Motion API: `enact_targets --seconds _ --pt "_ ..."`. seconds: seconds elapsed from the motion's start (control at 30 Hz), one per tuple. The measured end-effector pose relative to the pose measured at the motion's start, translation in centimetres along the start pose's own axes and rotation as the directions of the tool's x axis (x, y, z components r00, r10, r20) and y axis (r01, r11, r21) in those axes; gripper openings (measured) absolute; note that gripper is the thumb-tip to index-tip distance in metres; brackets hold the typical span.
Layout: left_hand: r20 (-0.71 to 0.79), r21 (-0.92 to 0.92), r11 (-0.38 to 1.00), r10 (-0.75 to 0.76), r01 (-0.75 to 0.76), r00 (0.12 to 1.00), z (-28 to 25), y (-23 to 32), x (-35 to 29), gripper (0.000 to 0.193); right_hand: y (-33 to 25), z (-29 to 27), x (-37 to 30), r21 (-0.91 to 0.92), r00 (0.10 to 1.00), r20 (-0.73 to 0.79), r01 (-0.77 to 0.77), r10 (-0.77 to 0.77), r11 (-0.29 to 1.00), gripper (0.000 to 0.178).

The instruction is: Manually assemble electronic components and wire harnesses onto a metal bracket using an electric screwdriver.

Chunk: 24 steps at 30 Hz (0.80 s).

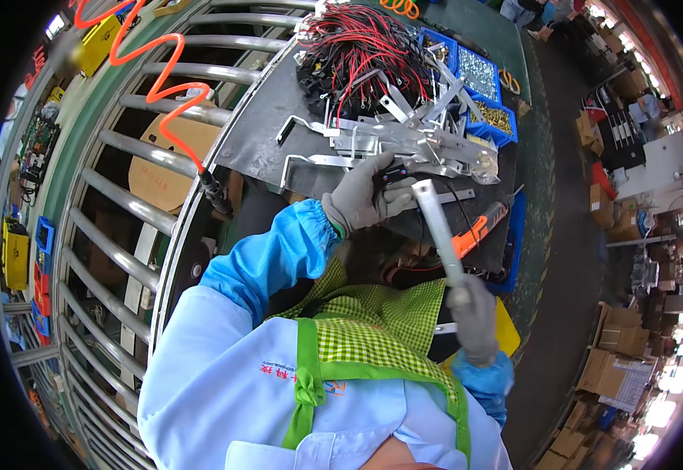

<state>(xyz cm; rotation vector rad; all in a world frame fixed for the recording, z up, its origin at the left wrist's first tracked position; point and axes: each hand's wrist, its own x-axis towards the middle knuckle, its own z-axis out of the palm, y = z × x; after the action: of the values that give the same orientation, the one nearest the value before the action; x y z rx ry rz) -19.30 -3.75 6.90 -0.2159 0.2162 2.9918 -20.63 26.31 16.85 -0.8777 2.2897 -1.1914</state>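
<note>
My left hand [363, 196], in a grey glove, is at the near edge of the dark work table [255, 145]. Its fingers curl around a small black part with a black lead, whose exact kind I cannot make out. To the right, my gloved right hand [474, 319] grips the lower end of a flat metal bracket [438, 227]. The strip stands tilted up, its bent top close to my left fingertips. Beyond my left hand lies a heap of similar silver brackets [388, 141]. An orange-and-black hand tool [478, 231] rests right of the raised bracket.
Red and black wires [365, 55] are piled at the back. Blue bins of silver screws [478, 77] and brass-coloured screws [491, 117] stand at the back right. A roller conveyor [126, 204] runs along the left, with an orange coiled hose [165, 94] hanging over it.
</note>
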Motion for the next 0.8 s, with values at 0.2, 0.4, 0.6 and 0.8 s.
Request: enact_targets --seconds 0.2,0.4,0.6,0.8 --pt "0.012 -0.116 0.988 0.109 -0.107 0.994 2.8 -3.9 0.5 0.051 3.3 5.8 -0.1 0.069 0.987 -0.16 0.035 -0.023 0.997 0.029" --pt "0.079 -0.058 0.979 0.2 -0.195 0.977 2.9 -5.1 0.7 0.046 4.0 7.7 0.1 -0.015 0.984 -0.174 0.031 -0.033 0.999 0.034" --pt "0.141 0.226 0.939 0.232 -0.26 0.962 2.3 -4.8 0.1 0.039 4.1 6.5 -0.5 0.346 0.991 0.089 -0.128 0.104 0.929 0.039" --pt "0.193 0.266 0.925 0.223 -0.27 0.955 1.2 -4.4 0.2 0.04 3.3 5.1 0.0 0.468 0.954 0.264 -0.257 0.144 0.845 0.041"
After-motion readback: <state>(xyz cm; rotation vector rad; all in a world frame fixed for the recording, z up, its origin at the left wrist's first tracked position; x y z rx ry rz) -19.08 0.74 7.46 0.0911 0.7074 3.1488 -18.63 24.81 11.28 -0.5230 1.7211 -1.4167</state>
